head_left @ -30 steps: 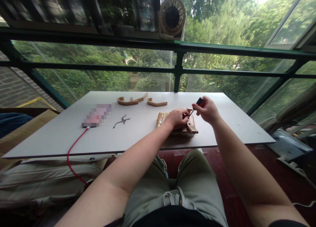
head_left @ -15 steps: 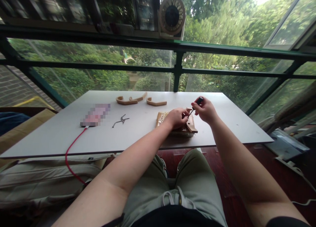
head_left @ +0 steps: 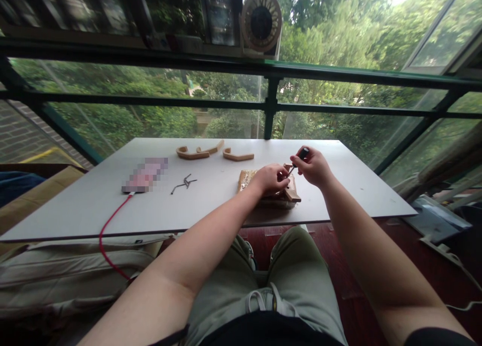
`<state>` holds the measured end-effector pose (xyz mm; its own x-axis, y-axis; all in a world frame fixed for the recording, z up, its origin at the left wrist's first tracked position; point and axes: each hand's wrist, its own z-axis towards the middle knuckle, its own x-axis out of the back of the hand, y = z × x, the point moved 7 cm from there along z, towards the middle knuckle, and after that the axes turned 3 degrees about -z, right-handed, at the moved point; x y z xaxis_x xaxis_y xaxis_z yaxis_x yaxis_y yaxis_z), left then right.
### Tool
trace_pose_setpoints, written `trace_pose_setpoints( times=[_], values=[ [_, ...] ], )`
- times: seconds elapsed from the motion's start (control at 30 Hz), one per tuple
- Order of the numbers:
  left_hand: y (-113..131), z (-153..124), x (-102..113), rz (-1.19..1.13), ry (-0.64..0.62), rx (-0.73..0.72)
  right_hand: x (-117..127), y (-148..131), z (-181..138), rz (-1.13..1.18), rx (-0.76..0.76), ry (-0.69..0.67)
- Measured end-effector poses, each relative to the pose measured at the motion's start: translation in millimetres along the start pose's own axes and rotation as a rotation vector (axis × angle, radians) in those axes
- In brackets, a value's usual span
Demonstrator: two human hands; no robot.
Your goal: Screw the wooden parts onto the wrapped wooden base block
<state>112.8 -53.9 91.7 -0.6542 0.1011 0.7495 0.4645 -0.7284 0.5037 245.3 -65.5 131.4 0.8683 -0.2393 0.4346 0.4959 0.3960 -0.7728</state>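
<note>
the right hand closes its fingers around the black handle of a screwdriver, whose thin shaft slants down toward seven o'clock. the left hand is half curled at the tip, over an angled wooden piece; whether its fingers pinch anything there cannot be told. the wooden piece lies on a wrapped block with a shiny, crinkled surface, near the table's edge at six o'clock. smooth white tabletop stretches from the block to the slanting edge at three o'clock. at ten to eleven o'clock from the block, near the far edge, lie curved, pale wooden hooks. at nine o'clock are thin, bent metal rods, and beyond them a blurred pink device with a red cable.
</note>
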Motion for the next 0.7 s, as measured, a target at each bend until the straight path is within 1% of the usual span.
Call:
trace_pose_setpoints(
  times=[0.2,0.3,0.4,0.5,0.7],
  values=[
    [-0.8,0.5,-1.5,-0.032,-0.013,-0.024,-6.1,-3.1,1.1,0.088,-0.017,-0.074],
    [-1.9,0.9,-2.3,-0.049,-0.018,-0.027,-7.0,1.4,2.1,0.176,-0.049,-0.063],
    [-3.9,1.1,-3.9,-0.055,-0.027,-0.015,-6.8,4.8,1.9,0.212,-0.067,-0.038],
    [-4.9,1.1,-4.7,-0.062,-0.021,-0.025,-6.5,3.6,1.5,0.237,-0.05,-0.021],
    [-4.4,0.1,-4.3,-0.029,-0.008,-0.021,-8.6,4.3,2.8,0.27,-0.02,-0.05]
  ],
)
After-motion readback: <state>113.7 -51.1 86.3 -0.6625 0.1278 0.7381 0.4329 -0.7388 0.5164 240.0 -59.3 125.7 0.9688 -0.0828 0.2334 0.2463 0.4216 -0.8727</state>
